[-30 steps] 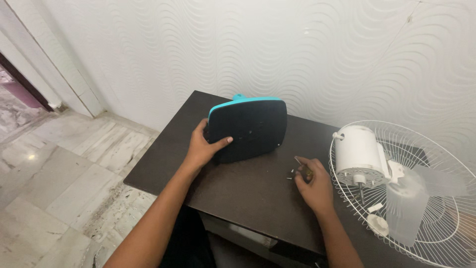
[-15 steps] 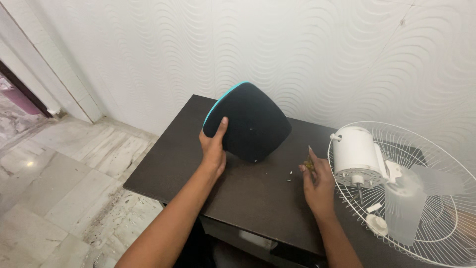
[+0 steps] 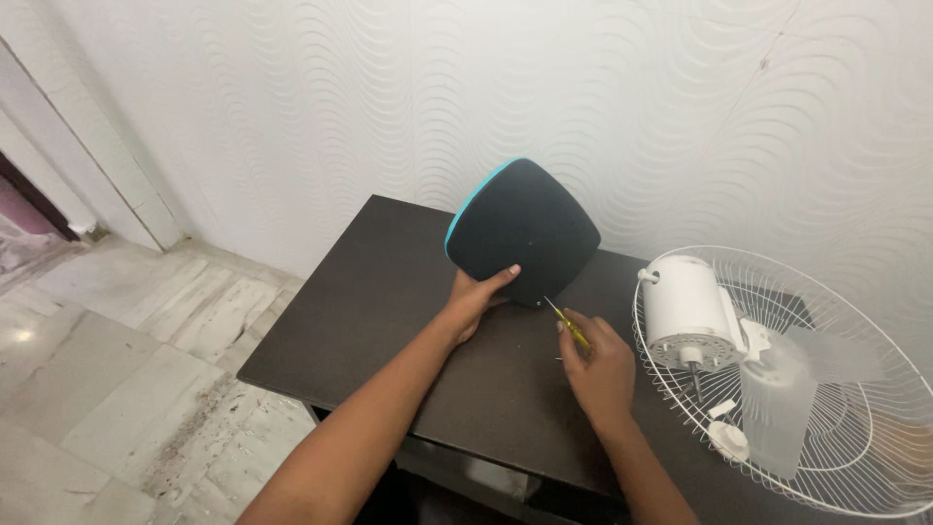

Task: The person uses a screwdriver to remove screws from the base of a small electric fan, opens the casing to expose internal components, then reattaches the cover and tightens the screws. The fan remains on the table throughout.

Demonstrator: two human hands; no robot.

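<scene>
the left hand (image 3: 473,299) props up a rounded dark panel (image 3: 525,231) with a turquoise edge, standing it on one corner on the dark tabletop (image 3: 369,292) so it sits like a diamond, tilted a little toward the wall. the left fingers are clamped on the panel's lower left edge — thumb across the dark face, the other fingers hidden behind it.

the right hand (image 3: 595,362) holds a small yellow-handled screwdriver (image 3: 566,322), its fingers curled together around the handle. the thin shaft points up and left, and its tip meets the lowest corner of the panel, just beside the left thumb. whether the tip sits in a screw there is too small to tell. a couple of tiny pale bits lie on the tabletop close under the right hand, too small to make out.

to the right, well apart from the panel, a white wire fan guard (image 3: 855,389) lies flat, partly over the tabletop's right end. in it rests a white fan motor housing (image 3: 685,311) with its shaft pointing down toward the viewer, and a translucent fan blade (image 3: 787,408) lies beside it — near it, a small white cap (image 3: 727,439).

behind is a white wall (image 3: 583,87) with a wavy raised pattern, and to the left a pale marble floor (image 3: 126,369).
</scene>
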